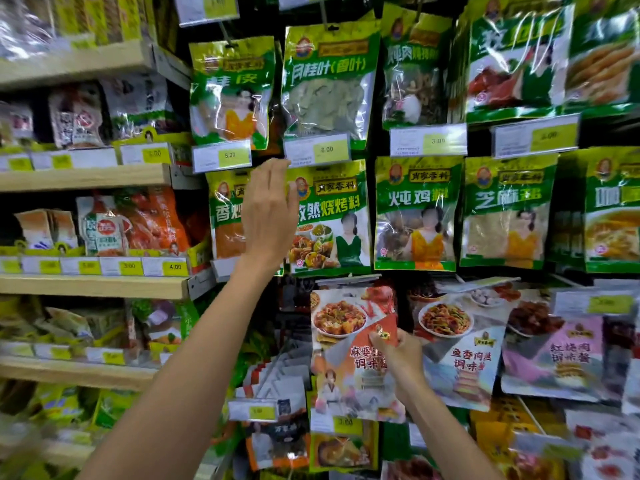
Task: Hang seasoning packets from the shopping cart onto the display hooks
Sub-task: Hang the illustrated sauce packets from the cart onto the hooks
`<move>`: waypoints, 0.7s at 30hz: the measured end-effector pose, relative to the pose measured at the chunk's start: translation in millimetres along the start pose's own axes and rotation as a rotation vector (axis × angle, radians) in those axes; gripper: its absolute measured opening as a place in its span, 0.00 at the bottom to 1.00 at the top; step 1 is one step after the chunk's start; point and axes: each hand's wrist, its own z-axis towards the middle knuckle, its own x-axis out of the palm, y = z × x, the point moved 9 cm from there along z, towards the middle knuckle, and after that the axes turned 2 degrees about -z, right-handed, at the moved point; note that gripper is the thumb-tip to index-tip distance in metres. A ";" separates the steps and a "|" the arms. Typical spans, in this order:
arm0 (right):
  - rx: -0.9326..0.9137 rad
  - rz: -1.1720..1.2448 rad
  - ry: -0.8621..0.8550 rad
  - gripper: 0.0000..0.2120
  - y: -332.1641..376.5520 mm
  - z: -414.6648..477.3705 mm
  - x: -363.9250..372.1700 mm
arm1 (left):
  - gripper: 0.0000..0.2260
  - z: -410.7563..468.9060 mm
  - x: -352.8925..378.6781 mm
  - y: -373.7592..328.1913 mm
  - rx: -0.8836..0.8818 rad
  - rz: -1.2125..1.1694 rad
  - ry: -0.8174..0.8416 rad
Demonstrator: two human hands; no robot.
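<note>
Right hand [398, 355] pinches the orange packet [346, 320] near its middle, while the left hand [270, 213], fingers straight, hovers above-left of that packet before green packets [332, 216].

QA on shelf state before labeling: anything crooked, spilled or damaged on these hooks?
Nothing visibly spilled or torn. The pale blue sauce packet hangs tilted beside the orange sauce packet pinched by the right hand; green packets above hang straight.

Bare left hand [270, 216] and bare right hand [398, 355], on slender forearms [194, 358] left uncovered
</note>
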 end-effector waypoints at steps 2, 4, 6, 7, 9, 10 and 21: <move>0.029 0.004 -0.004 0.06 -4.1 2.7 0.5 | 0.16 18.4 10.1 -10.9 0.095 0.048 -0.010; 0.050 -0.001 -0.006 0.05 -6.1 5.1 -0.3 | 0.18 32.5 20.3 -20.3 0.178 0.087 -0.009; 0.050 -0.005 -0.009 0.04 -5.9 6.9 -1.8 | 0.19 41.8 33.4 -27.2 0.247 0.128 0.025; 0.042 -0.007 -0.010 0.05 -5.5 7.8 -2.6 | 0.20 44.8 41.0 -28.4 0.266 0.145 0.056; 0.025 -0.013 -0.016 0.09 -5.6 8.3 -4.6 | 0.21 48.2 54.6 -27.1 0.286 0.176 0.119; 0.020 -0.011 -0.023 0.11 -5.7 8.5 -6.1 | 0.21 49.0 59.6 -25.6 0.294 0.190 0.140; 0.097 -0.004 -0.091 0.10 -9.0 15.6 -12.1 | 0.20 49.3 55.8 -25.4 0.350 0.127 0.115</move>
